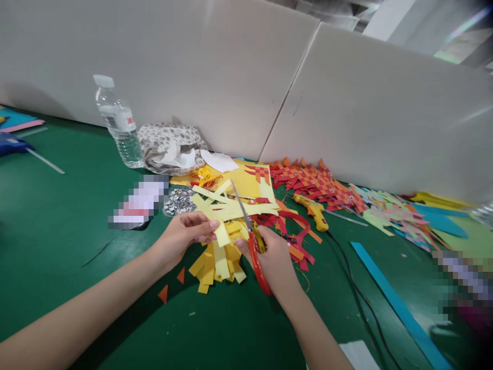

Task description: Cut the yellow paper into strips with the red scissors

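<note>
The left hand [191,231] pinches a narrow pale-yellow paper strip [222,235] between thumb and fingers, and the right hand [272,254] grips metal scissors with red handles [254,257]. The strip lies between the hands; the blades point away beyond it, and no cut shows under way.

Already cut, by the look of it, is the loose heap of short deeper-yellow paper strips [207,264] just below the hands. Seemingly left to trim are the longer pale-yellow paper strips [250,209] crossing just beyond them. No woven yellow piece shows here. Farther along seem the red-and-orange checkered woven-paper pieces [304,177], piled beyond the right hand, some bearing small eyes. A yellow plastic glue gun [318,213] rests on the green bench [127,334], right of that hand.
</note>
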A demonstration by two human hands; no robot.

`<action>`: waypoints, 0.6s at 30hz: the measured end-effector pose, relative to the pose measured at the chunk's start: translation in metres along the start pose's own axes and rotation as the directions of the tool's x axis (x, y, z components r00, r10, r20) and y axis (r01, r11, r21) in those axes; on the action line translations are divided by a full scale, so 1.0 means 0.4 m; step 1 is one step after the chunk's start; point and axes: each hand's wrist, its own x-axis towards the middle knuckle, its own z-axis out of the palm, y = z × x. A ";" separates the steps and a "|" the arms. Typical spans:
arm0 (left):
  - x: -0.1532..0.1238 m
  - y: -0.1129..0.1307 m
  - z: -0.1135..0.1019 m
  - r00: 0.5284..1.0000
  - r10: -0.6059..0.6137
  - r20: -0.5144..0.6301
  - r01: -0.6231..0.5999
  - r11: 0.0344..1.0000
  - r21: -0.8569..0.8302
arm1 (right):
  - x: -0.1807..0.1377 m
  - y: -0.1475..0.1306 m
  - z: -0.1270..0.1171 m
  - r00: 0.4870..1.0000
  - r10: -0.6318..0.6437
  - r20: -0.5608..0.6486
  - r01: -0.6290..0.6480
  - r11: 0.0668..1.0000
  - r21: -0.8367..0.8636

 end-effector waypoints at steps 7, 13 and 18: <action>-0.002 0.005 0.001 0.999 0.004 -0.051 -0.003 1.000 0.022 | 0.001 0.003 -0.003 0.999 0.003 0.052 0.005 0.987 -0.163; 0.001 0.004 0.001 0.986 0.081 -0.147 -0.085 0.996 -0.020 | -0.006 -0.009 -0.003 0.990 -0.036 0.133 0.066 0.972 -0.228; 0.003 0.002 0.000 0.955 0.187 -0.230 -0.188 0.982 0.017 | -0.008 -0.004 0.001 0.984 -0.060 0.166 0.102 0.961 -0.258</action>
